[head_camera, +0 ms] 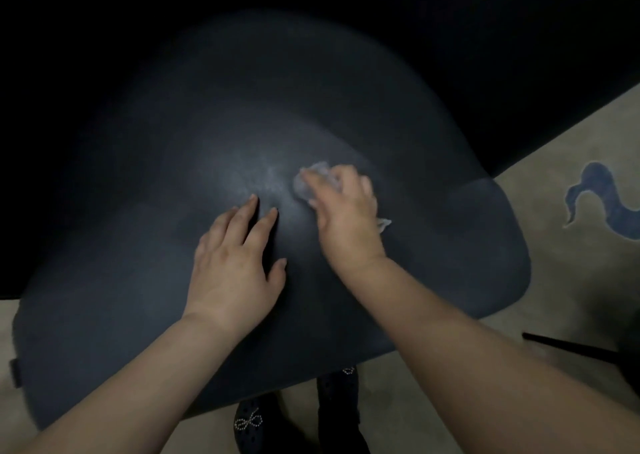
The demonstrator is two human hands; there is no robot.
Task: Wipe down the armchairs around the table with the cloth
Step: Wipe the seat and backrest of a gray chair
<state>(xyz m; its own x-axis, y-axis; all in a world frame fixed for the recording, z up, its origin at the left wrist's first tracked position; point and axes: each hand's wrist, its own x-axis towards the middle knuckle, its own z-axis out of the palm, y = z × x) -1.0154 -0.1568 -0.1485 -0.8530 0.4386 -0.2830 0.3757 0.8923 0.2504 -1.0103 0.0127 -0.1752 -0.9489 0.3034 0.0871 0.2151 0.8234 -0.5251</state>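
A dark grey-blue armchair fills most of the view, seen from above with its seat in the middle and a rounded arm at the right. My right hand grips a small pale cloth bunched under the fingers and presses it on the seat. A corner of the cloth pokes out at the hand's right side. My left hand lies flat on the seat with fingers spread, just left of the right hand and apart from the cloth.
A beige carpet with a blue swirl pattern lies to the right. My dark shoes stand on it below the chair's front edge. A thin black bar crosses the carpet at lower right. The background above is dark.
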